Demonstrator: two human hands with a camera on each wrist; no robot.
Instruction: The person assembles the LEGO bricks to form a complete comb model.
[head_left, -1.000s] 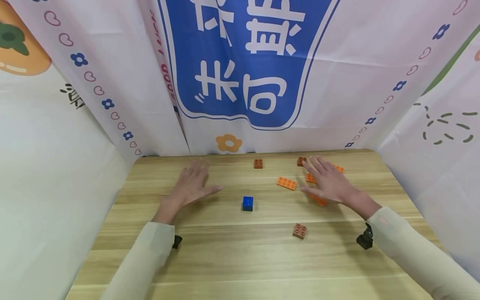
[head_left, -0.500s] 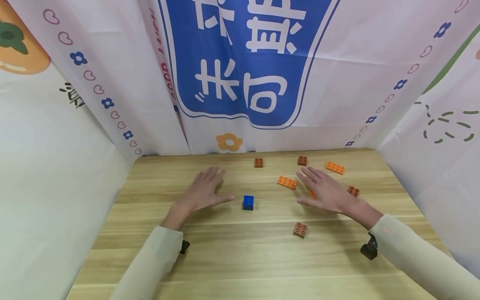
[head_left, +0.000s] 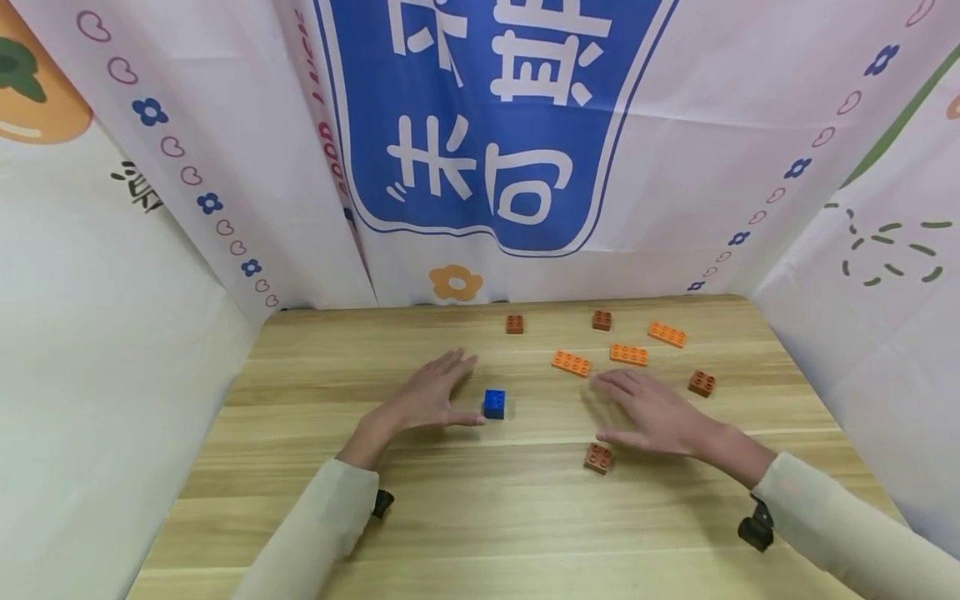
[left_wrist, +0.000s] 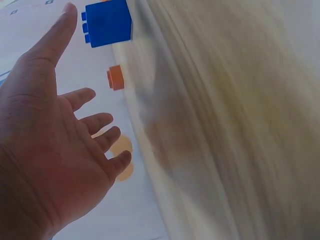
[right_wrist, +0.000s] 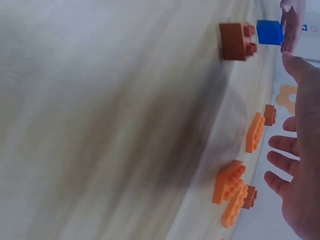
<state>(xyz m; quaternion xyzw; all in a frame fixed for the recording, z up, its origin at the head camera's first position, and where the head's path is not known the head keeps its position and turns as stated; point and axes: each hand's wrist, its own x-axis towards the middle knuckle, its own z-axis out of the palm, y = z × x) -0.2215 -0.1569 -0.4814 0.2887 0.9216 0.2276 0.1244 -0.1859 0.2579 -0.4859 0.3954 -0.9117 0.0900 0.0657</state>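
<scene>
My left hand (head_left: 429, 397) hovers over the table with fingers spread, thumb tip close beside the blue brick (head_left: 494, 404). In the left wrist view the same blue brick (left_wrist: 107, 23) appears just past the thumb, and the palm holds nothing. On the other side, my right hand (head_left: 660, 414) hangs with relaxed, spread fingers and nothing in its grasp. A reddish-brown four-stud brick (head_left: 597, 458) lies just in front of its thumb. Beyond its fingertips are a flat orange brick (head_left: 572, 363) and another orange brick (head_left: 628, 355).
Farther back on the wooden table (head_left: 480, 517) lie a brown brick (head_left: 514, 324), a second brown brick (head_left: 602, 320) and a third orange brick (head_left: 667, 334). Another brown brick (head_left: 702, 383) sits right of the right hand. Printed cloth (head_left: 660, 208) walls the back and sides.
The left hand has moved right and nearer, up to the blue brick. My right hand first shifted slightly, then drew nearer toward the front brown brick, uncovering orange and brown bricks. The bricks have stayed put.
</scene>
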